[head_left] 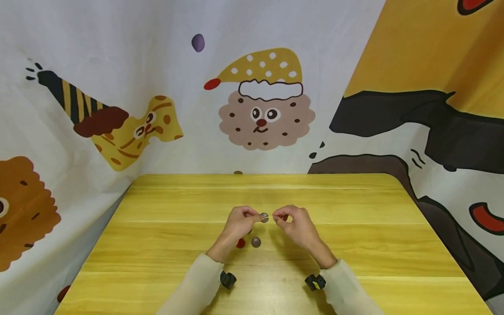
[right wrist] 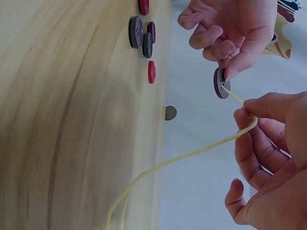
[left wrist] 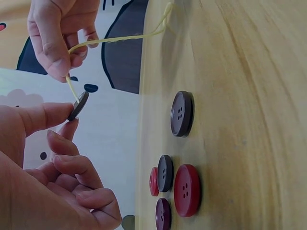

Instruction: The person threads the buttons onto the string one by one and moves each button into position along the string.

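Observation:
My left hand (head_left: 239, 223) pinches a dark grey four-hole button (right wrist: 219, 85) by its edge between thumb and finger, above the table. Facing it, my right hand (head_left: 298, 225) pinches a yellow string (right wrist: 192, 153) near one end. In the right wrist view the short end of the string reaches from the fingertips to the holes of the button. The long part hangs from the right hand in a doubled loop toward the table. Both hands are close together, with a small gap between them.
Loose buttons lie on the wooden table (head_left: 157, 253) below the left hand: a large dark grey one (left wrist: 180, 114), a large red one (left wrist: 187, 190), a smaller dark one (left wrist: 165, 173), a small red one (left wrist: 153, 182) and a purple one (left wrist: 163, 214). A printed curtain (head_left: 177, 26) hangs behind.

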The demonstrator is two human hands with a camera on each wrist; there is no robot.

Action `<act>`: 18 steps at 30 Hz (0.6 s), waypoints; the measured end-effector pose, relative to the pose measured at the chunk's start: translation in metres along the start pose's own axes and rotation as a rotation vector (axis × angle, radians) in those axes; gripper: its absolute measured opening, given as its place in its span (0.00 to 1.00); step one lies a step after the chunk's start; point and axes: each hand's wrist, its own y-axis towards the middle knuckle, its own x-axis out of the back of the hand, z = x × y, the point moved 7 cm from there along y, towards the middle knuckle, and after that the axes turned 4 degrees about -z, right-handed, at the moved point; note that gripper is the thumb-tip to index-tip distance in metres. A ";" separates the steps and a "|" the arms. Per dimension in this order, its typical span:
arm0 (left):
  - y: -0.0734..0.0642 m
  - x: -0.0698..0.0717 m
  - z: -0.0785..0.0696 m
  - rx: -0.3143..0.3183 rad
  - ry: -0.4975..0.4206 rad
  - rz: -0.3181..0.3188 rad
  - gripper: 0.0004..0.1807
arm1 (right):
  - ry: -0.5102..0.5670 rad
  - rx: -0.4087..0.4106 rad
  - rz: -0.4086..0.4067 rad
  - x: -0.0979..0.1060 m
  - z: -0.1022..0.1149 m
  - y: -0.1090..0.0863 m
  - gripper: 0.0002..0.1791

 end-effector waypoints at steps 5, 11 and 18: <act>0.000 -0.001 0.002 0.007 -0.004 0.004 0.07 | 0.000 0.000 0.000 -0.002 0.000 0.000 0.05; 0.000 -0.001 0.004 0.014 0.006 0.002 0.07 | 0.019 -0.012 0.018 -0.006 0.000 0.000 0.04; 0.000 -0.001 0.004 0.010 0.018 -0.001 0.07 | 0.015 -0.011 0.031 -0.011 -0.001 0.001 0.04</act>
